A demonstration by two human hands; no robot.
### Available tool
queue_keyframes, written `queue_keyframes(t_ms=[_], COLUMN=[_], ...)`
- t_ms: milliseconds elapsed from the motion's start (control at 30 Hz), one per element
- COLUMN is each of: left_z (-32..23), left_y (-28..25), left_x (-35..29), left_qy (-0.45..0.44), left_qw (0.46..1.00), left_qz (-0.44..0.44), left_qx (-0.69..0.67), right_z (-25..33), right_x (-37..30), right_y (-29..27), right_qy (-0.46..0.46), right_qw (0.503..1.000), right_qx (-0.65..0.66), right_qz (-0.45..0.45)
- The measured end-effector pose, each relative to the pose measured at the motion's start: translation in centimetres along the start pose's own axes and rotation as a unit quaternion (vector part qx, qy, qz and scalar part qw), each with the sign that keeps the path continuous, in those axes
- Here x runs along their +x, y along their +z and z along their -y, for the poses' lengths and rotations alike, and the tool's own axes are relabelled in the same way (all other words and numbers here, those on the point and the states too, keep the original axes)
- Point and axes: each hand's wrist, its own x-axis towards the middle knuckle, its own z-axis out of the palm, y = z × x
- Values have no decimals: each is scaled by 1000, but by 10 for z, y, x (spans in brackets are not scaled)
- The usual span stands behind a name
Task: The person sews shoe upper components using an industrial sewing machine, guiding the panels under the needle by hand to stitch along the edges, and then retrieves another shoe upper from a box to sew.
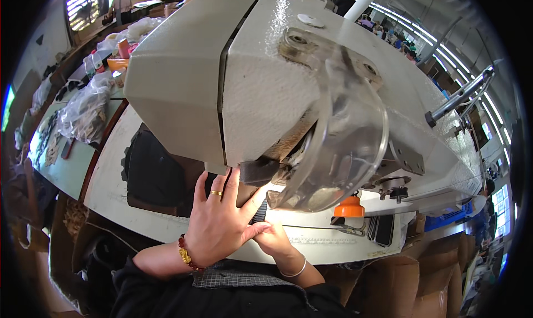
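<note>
A large off-white sewing machine head point(183, 90) fills the middle of the view and hides its needle area. Below its lower edge, my left hand point(217, 221), with a ring and bracelet, has its fingers spread, their tips up against the underside of the head. Close beside its thumb is my right hand point(276, 241), wearing a pale bangle, its fingers curled round the lower end of a dark ribbed strip point(260, 212); the left thumb partly covers the grip. Black material point(152, 173) lies on the bed left of my left hand. A clear plastic guard point(350, 134) hangs from the head.
An orange knob-shaped part point(349, 207) stands on the white table point(311, 251), near a stack of dark flat pieces point(381, 229). Plastic bags point(86, 109) and bottles cover a side table at left. Cardboard boxes point(388, 282) stand at the lower right. Other people are farther back.
</note>
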Motion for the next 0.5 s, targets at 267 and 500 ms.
queue_keyframes(t_ms=[267, 500], left_z=[0, 12], left_y=[2, 10], left_x=[7, 11], left_qy=[9, -4], left_qw=[998, 998], left_qz=[-43, 2], left_qx=[34, -60], right_z=[5, 27], right_x=[2, 8], right_y=[-12, 2], right_qy=[6, 47], right_qw=[999, 995], right_qx=[-32, -77], right_qz=[18, -34])
